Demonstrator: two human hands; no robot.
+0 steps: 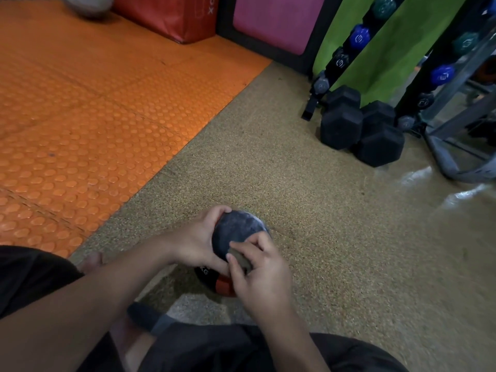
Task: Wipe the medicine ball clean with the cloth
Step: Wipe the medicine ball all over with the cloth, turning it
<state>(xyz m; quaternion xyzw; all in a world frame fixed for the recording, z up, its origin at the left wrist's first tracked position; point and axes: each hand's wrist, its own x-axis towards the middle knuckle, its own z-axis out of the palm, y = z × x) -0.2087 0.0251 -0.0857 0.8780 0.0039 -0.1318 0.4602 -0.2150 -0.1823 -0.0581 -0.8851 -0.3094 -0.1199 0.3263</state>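
A person's left hand [198, 241] cups the side of a dark, dusty medicine ball [237, 232] low in the centre of the frame, fingers curled over its upper left edge and thumb wrapped round the near side. The right hand [261, 275] pinches a small grey-brown cloth [241, 260] against the ball's lower right face, fingertips bunched on the fabric. Directly beneath the hands, partly hidden by them, sits a second ball [220, 284] in black and red (white lettering shows on it, too cut off to read). Both rest above a speckled tan floor [308, 210] that fills the middle and right of the frame. An orange studded mat [94, 116] covers the upper left, meeting a red padded box [171, 17] and a pink pad [271, 22] along the top edge. At upper right, black hex dumbbells [359, 127] lie on the floor at the foot of a rack [346, 49] holding small blue and teal weights. The person's dark shorts [241, 350] fill the bottom edge.
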